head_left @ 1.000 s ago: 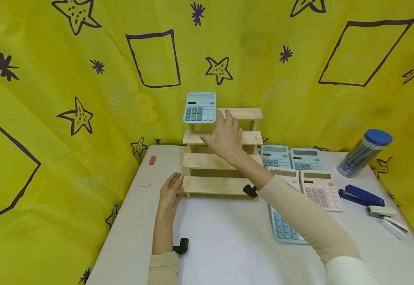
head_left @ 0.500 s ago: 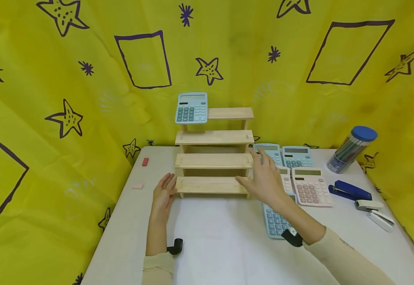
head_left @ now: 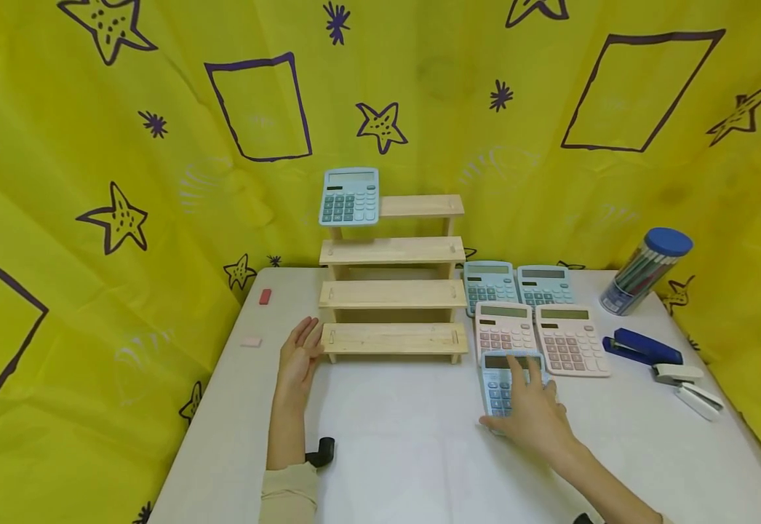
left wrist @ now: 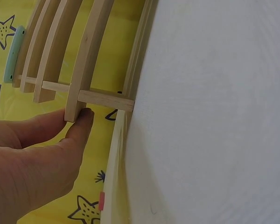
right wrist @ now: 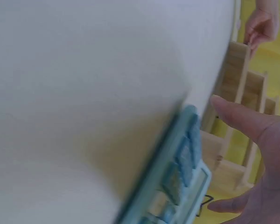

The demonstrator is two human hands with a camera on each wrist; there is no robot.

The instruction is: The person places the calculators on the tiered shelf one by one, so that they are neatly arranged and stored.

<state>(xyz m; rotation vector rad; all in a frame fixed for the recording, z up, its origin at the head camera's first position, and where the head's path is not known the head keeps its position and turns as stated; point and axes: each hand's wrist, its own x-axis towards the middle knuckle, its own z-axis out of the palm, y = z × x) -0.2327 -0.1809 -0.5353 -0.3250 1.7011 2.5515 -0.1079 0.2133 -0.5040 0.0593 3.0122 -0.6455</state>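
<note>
A four-step wooden display stand [head_left: 393,295] is on the table, with a light blue calculator [head_left: 349,196] leaning at the left end of its top step. My left hand [head_left: 297,364] pinches the left end of the lowest board [left wrist: 84,70] between thumb and finger. Over another blue calculator [head_left: 498,382], right of the stand, hovers my right hand [head_left: 538,418], its fingers spread. In the right wrist view the thumb stands apart from this calculator's edge [right wrist: 177,163]. The hand covers its lower right keys in the head view.
Two pink calculators [head_left: 573,342] and two blue ones [head_left: 488,284] lie behind the right hand. Farther right are a tub of pencils [head_left: 645,273], a blue stapler [head_left: 645,347] and a white stapler [head_left: 688,386]. Two small erasers [head_left: 265,297] lie left. A yellow curtain [head_left: 420,73] hangs behind.
My right hand has come away from the top step, moving down and right to the nearest blue calculator. My left hand has stayed at the lowest board. The view has shifted slightly right.
</note>
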